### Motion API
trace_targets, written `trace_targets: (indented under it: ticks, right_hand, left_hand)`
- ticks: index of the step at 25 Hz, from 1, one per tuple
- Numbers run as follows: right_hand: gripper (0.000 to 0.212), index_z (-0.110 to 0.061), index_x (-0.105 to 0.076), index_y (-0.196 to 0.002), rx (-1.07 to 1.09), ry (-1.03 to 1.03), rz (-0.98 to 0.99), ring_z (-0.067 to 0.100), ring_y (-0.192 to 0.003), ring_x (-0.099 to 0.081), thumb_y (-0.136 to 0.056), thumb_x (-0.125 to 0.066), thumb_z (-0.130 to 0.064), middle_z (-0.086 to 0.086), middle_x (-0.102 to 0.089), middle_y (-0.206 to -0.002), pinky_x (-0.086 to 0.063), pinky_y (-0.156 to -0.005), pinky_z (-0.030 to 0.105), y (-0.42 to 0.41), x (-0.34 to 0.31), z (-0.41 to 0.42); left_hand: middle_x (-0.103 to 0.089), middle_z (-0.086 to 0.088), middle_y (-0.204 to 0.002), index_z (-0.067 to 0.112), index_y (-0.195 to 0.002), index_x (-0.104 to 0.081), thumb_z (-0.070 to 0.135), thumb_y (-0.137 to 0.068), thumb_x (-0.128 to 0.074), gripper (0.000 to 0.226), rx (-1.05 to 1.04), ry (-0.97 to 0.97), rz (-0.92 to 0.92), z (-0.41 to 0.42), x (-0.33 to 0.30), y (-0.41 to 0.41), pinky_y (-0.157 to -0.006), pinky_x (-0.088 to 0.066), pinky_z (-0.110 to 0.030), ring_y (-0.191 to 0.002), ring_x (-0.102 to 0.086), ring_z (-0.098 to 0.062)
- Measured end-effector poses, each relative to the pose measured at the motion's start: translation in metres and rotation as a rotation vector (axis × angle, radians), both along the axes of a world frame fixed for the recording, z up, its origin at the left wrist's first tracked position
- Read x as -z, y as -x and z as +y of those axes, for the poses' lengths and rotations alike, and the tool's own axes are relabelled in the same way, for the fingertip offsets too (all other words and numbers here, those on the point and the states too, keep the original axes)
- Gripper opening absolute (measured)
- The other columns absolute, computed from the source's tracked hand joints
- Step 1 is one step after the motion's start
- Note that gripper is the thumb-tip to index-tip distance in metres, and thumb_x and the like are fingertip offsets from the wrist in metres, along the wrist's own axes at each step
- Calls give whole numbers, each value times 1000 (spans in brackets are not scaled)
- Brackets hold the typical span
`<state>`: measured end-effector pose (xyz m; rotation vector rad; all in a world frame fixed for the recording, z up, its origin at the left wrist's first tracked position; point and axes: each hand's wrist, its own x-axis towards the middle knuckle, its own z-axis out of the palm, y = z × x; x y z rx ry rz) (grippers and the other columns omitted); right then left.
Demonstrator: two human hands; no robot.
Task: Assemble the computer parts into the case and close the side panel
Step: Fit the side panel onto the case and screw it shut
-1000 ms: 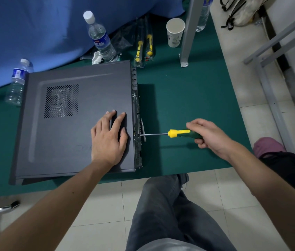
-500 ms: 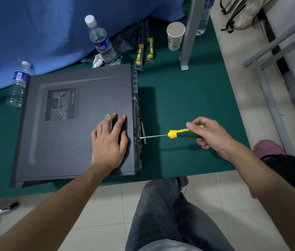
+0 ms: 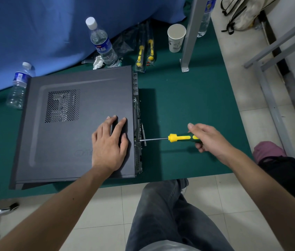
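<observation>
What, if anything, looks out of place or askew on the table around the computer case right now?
One water bottle lies tipped on its side beside the case, near the blue cloth, while the other bottle stands upright. A crumpled tissue sits by that bottle's base. Nothing looks spilled or damaged.

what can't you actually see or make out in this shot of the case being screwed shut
- Head view: the screw at the screwdriver tip, too small and dark.
- Parts inside the computer case, hidden under the side panel.
- Screwdriver handle end, covered by the right hand.
- Panel under the left hand.
</observation>
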<state>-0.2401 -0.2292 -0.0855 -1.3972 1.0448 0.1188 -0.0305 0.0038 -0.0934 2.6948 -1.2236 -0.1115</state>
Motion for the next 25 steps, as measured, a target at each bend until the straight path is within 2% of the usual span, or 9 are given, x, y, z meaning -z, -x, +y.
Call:
trace_targets:
  ticks: [2, 3, 5, 8, 11, 13, 17, 22, 25]
  right_hand:
    - [7, -21, -62, -90, 46, -104, -124, 11, -59, -47, -90, -67, -17, -3, -58, -97, -42, -55, 27, 3, 0, -4]
    - [13, -20, -62, -89, 66, -109, -164, 12, -57, -47, -88, -68, -9, -3, -58, -100, -41, -53, 27, 4, -2, -4]
    - [8, -18, -63, -86, 70, -50, -145, 14, -51, -46, -90, -69, -21, 1, -65, -87, -38, -47, 25, 5, -5, -3]
    - [36, -17, -61, -82, -23, 52, 11, 11, -48, -49, -93, -58, -51, -3, -65, -64, -38, -44, 21, 3, -6, 0]
    - [7, -16, -61, -91, 48, -166, -90, 11, -57, -46, -94, -63, -22, -1, -53, -77, -38, -52, 25, 3, -5, -5]
    - [8, -18, -60, -94, 42, -172, -122, 12, -57, -42, -92, -65, -12, 4, -52, -79, -35, -50, 26, 5, -5, -7]
    - [37, -16, -61, -89, 2, -19, 30, 18, -53, -45, -92, -60, -52, -2, -59, -59, -34, -41, 23, 3, -5, -2]
    - [7, -15, -64, -98, 84, -174, -110, 13, -54, -45, -92, -66, -19, 6, -54, -72, -39, -48, 24, 6, -6, -4]
    - [30, -17, -57, -88, 8, 9, -7, 14, -45, -44, -95, -58, -46, 5, -65, -65, -35, -41, 23, 3, -9, -1]
  left_hand:
    - [-40, -6, -146, 27, -143, -44, 38, -96, -35, 48, 0, -1, 0, 0, 0, 0, -105, -30, -45, -137, -34, -26]
    - [-40, -6, -146, 27, -143, -44, 37, -96, -36, 48, 0, 0, -2, 0, 0, 0, -105, -30, -45, -137, -34, -26]
    - [-40, -6, -146, 27, -143, -44, 37, -96, -36, 48, 2, 0, -1, 0, 0, 0, -105, -30, -45, -138, -34, -26]
    - [-40, -7, -146, 27, -143, -44, 37, -97, -36, 48, 4, -1, -3, 0, 1, 0, -105, -31, -45, -138, -34, -26]
    - [-40, -6, -146, 27, -143, -43, 37, -97, -35, 48, 6, -3, -2, 0, 1, 0, -104, -31, -45, -137, -34, -26]
    - [-40, -6, -146, 27, -143, -43, 38, -97, -35, 48, 5, -5, -2, 0, 1, 0, -104, -32, -45, -137, -34, -26]
    - [-40, -6, -145, 27, -142, -44, 38, -96, -35, 48, 5, -7, -7, 1, 2, 0, -103, -31, -45, -137, -34, -26]
    - [-39, -5, -145, 27, -142, -44, 38, -96, -35, 48, 2, -9, -5, -1, 1, 0, -104, -31, -44, -137, -34, -25]
    - [-39, -6, -146, 27, -142, -44, 38, -96, -35, 48, 1, -15, 0, -1, 1, 0, -104, -32, -45, -137, -34, -26]
